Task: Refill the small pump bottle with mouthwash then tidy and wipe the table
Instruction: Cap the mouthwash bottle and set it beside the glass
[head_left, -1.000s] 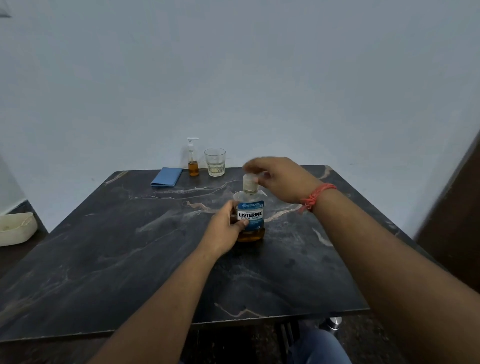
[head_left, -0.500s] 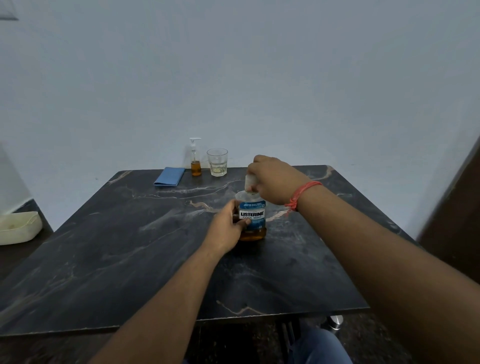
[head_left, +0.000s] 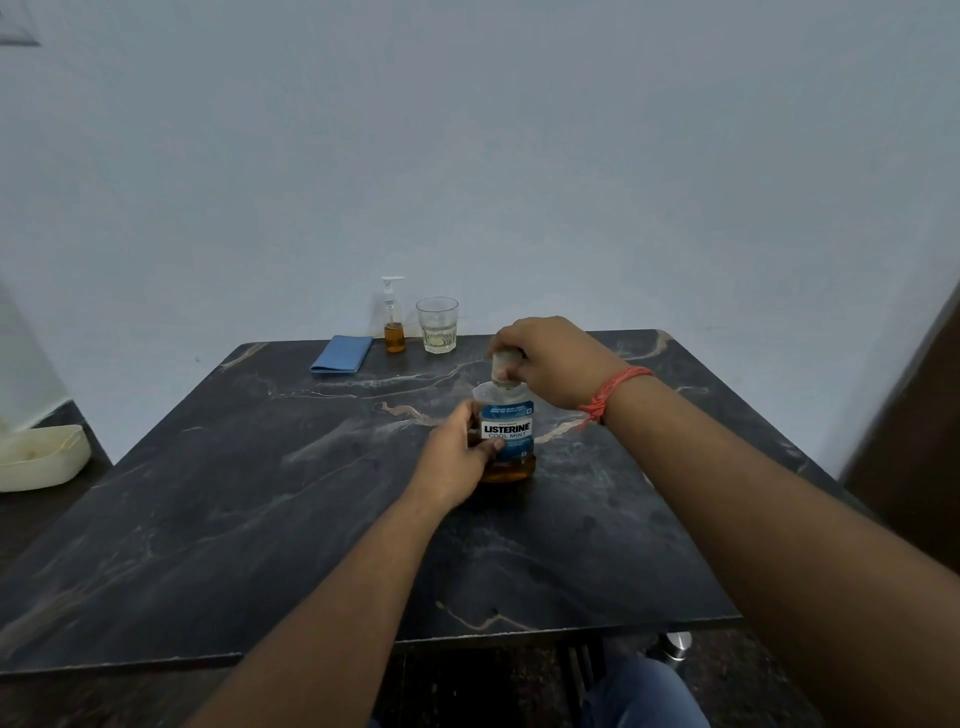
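A clear mouthwash bottle (head_left: 509, 436) with a blue label and amber liquid at its bottom stands upright in the middle of the dark marble table (head_left: 218, 509). My left hand (head_left: 457, 457) grips the bottle's left side. My right hand (head_left: 550, 358) is closed over its white cap (head_left: 504, 364) from above. The small pump bottle (head_left: 393, 317), with a white pump and a little amber liquid, stands at the table's far edge. A folded blue cloth (head_left: 343, 354) lies just left of it.
A glass tumbler (head_left: 437, 325) stands right of the pump bottle by the wall. A cream plastic tub (head_left: 39, 457) sits off the table's left side. A dark door or panel (head_left: 914, 415) rises at the right. My knee in blue trousers shows below the near table edge.
My right hand came down from above the cap and closed around it. My left hand stayed on the bottle, which has not moved.
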